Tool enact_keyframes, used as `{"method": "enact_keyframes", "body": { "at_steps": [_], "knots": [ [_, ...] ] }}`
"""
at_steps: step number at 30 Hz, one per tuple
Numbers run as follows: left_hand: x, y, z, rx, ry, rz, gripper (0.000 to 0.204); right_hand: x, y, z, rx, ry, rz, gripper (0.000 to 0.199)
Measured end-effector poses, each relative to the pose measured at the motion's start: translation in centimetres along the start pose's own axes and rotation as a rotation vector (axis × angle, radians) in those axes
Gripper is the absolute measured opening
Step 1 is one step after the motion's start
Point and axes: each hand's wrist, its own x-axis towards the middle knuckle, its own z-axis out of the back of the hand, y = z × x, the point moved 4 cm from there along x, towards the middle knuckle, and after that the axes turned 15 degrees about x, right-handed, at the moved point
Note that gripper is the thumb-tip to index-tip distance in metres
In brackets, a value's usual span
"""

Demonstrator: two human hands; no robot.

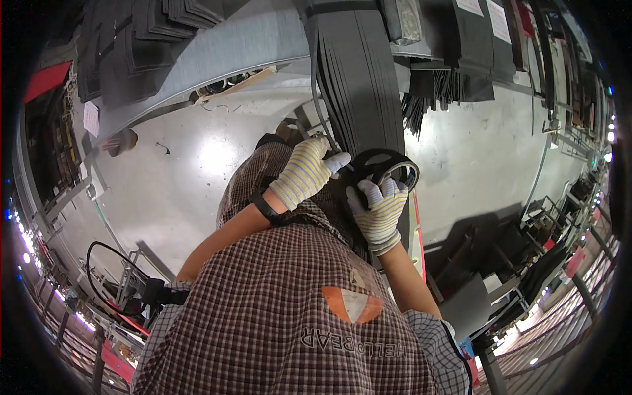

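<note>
Lettering (355,345) on checked apron (263,296), right hand (382,212) on roll (399,158), perhaps tape.

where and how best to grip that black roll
Probably grip the black roll by its rim, from the person's near side, reaching into the open centre: its ring shape leaves an edge to close on, and the right hand holds it there.
</note>
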Motion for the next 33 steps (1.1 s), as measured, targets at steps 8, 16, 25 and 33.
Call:
{"method": "enact_keyframes", "body": {
  "at_steps": [8,16,25,33],
  "knots": [
    [1.0,1.0,-0.6,0.037,-0.017,-0.02,0.035,0.1,-0.4,0.3,0.093,-0.019,0.041,0.028],
    [1.8,0.4,-0.3,0.213,-0.252,-0.182,0.031,0.9,0.5,2.1,-0.003,-0.022,-0.104,0.031],
    [3.0,-0.9,2.0,-0.096,-0.275,-0.041,0.033,3.7,-5.4,3.9,-0.148,0.132,-0.376,0.05],
    [2.8,-2.7,5.1,-0.449,-0.53,-0.066,0.023,8.1,-5.3,6.2,-0.044,0.358,-0.297,0.039]
  ]
}}
